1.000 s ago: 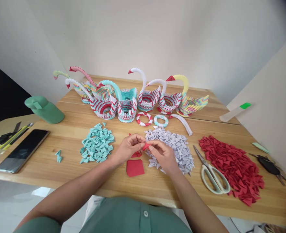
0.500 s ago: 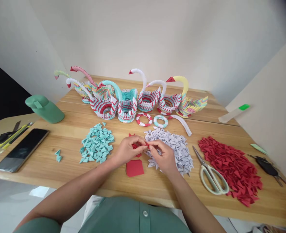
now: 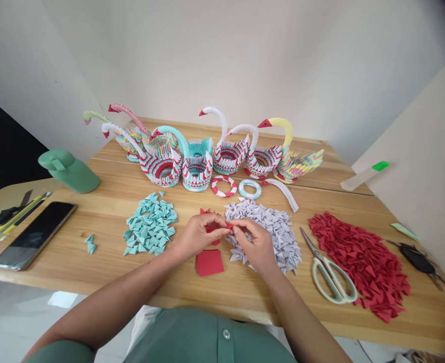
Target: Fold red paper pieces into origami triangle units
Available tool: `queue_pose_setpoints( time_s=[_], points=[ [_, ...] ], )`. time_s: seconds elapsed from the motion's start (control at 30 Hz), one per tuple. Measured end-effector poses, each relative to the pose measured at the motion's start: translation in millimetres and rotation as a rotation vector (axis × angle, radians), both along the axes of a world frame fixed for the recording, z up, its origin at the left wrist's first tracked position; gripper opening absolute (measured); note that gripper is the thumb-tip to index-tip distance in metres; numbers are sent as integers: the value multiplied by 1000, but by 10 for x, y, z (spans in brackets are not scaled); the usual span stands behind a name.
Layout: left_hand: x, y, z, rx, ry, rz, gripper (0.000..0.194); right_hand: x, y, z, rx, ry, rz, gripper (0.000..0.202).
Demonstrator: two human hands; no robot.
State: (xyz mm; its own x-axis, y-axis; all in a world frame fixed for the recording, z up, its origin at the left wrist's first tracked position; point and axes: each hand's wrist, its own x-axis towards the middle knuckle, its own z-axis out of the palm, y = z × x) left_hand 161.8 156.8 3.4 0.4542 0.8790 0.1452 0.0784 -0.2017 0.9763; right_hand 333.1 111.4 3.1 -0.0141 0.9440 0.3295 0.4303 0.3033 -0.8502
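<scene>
My left hand point(image 3: 203, 232) and my right hand point(image 3: 255, 243) meet fingertip to fingertip, both pinching a small red paper piece point(image 3: 229, 226), which the fingers partly cover. Below them lies a stack of red paper sheets point(image 3: 209, 262). A few folded red pieces point(image 3: 208, 214) are partly hidden behind my left hand. The pile of white folded pieces point(image 3: 282, 232) lies under and beside my right hand. To the left of my left hand is a pile of turquoise folded pieces point(image 3: 151, 224).
Paper swans point(image 3: 196, 171) line the back, with two paper rings point(image 3: 224, 186) and a loose white neck point(image 3: 284, 194) before them. Scissors point(image 3: 330, 275) and a red pile point(image 3: 362, 262) lie right; a phone point(image 3: 34, 236), green bottle point(image 3: 69, 171) and two turquoise pieces point(image 3: 90, 244) left.
The fingers have shifted very slightly around the red piece, and a bit more of it shows between them. Both hands otherwise stay in place.
</scene>
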Motion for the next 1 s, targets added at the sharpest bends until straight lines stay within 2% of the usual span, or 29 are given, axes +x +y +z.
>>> queue_pose_setpoints(
  time_s=[0.23, 0.53, 0.7, 0.77, 0.87, 1.0],
  points=[
    [1, -11, 50, 34, 44, -5, 16, -6, 1, 10, 7, 12, 11, 17],
    [-13, -1, 15, 17, -3, -23, 21, 20, 15, -22, -198, 139, -2, 22],
    [-10, -14, 63, 47, 37, -25, 19, 22, 22, -39, -223, 160, 41, 23],
    [-10, -27, 89, 105, 73, -16, 18, 16, 19, -27, -214, 137, 38, 22],
    [-14, -58, 97, 299, 155, -1, 15, 0, 11, 1, -207, 123, 33, 20],
    [-11, -113, 23, 534, 286, 13, 18, -29, 1, 17, -140, 111, 10, 13]
  ],
)
